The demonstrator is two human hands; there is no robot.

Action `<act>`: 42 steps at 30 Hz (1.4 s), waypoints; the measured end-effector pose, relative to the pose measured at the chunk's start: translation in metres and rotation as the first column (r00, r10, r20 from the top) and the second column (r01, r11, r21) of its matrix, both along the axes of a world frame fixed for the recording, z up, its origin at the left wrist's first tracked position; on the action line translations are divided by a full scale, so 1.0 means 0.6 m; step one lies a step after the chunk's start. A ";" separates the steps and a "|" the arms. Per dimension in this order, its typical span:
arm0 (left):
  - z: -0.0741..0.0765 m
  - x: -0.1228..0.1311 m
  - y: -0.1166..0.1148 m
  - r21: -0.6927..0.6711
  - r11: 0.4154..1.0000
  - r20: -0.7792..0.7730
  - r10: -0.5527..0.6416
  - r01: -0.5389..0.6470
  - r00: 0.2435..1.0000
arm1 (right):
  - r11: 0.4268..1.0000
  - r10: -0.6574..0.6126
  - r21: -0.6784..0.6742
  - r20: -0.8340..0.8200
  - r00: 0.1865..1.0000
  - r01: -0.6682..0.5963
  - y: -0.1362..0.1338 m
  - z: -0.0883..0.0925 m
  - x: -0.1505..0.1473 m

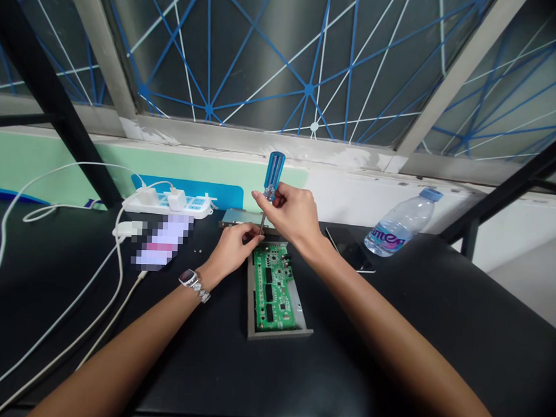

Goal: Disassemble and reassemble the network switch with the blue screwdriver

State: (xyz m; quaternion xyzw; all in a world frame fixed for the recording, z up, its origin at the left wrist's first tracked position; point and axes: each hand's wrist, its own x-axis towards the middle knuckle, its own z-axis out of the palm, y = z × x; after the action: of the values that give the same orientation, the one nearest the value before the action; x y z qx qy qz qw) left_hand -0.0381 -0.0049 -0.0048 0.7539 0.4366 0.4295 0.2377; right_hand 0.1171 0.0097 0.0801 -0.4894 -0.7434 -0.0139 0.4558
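Note:
A screwdriver with a clear blue handle stands nearly upright, its shaft pointing down. My right hand is closed on it just below the handle. My left hand has thumb and forefinger pinched together at the screwdriver's tip. Whatever lies between those fingertips is too small to make out. Both hands are at the far left corner of a green circuit board, which sits in a grey metal tray-like housing lying flat. Behind my hands is a flat metal piece, partly hidden by them.
On the black table, a white power strip with plugs and white cables stands back left, near a blurred-out phone. Tiny metal bits lie beside it. A dark tablet and a water bottle are at right.

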 end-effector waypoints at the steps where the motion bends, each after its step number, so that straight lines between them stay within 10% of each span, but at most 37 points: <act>1: -0.003 -0.001 0.000 0.020 1.000 -0.035 -0.004 0.005 0.999 | 1.000 0.000 -0.007 0.000 1.000 0.000 0.001 0.000 0.000; 7: -0.017 -0.003 -0.001 0.076 0.989 -0.238 -0.104 0.126 0.966 | 0.998 0.031 -0.046 -0.008 0.999 -0.031 0.002 0.000 0.003; 29: -0.007 -0.005 0.001 0.014 0.984 -0.238 -0.170 0.179 0.956 | 0.977 0.202 -0.063 -0.014 0.979 -0.203 0.010 -0.004 0.000; 42: -0.007 -0.003 0.003 0.027 0.977 -0.003 -0.212 0.212 0.977 | 0.827 0.467 -0.275 -0.150 0.872 -0.490 0.020 0.002 0.024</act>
State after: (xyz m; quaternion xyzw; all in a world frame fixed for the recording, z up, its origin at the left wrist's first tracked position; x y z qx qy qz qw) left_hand -0.0400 -0.0031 -0.0090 0.7994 0.3479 0.4074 0.2719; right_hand 0.1315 0.0218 0.0810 -0.3518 -0.8174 0.2341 0.3916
